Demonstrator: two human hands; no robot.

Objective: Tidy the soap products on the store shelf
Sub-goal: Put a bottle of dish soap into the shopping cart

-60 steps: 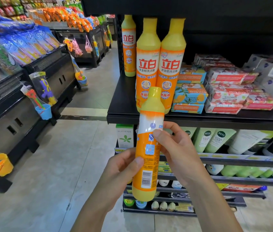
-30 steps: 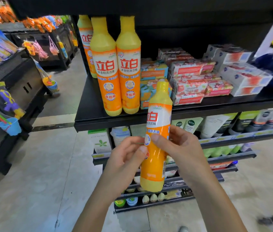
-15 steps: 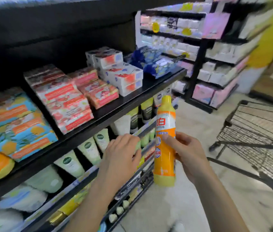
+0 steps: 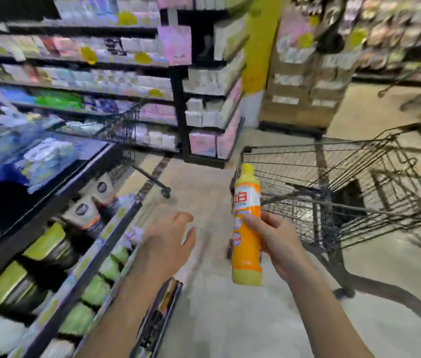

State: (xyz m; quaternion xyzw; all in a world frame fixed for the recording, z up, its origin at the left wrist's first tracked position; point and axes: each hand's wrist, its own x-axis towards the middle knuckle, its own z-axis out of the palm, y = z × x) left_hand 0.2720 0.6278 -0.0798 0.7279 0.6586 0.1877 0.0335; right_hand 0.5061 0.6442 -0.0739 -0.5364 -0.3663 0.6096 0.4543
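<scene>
My right hand point(image 4: 279, 241) grips an orange and yellow dish soap bottle point(image 4: 246, 228) around its middle, upright, over the aisle floor. My left hand point(image 4: 168, 241) hangs free to the left of the bottle, fingers apart, holding nothing. The black store shelf point(image 4: 57, 187) runs along the left, with blurred blue packs on top and green and white tubes on the tiers below. The picture is smeared by motion.
A wire shopping cart point(image 4: 346, 202) stands right of the bottle, close behind my right hand. A second cart point(image 4: 126, 125) sits by the shelf end farther back. More shelving point(image 4: 204, 112) and stacked cardboard boxes point(image 4: 302, 94) line the far side of the aisle.
The view has swung right, away from the tall soap bottles and soap boxes toward the aisle and cart. My left hand let go of the bottle; only my right hand holds it now.
</scene>
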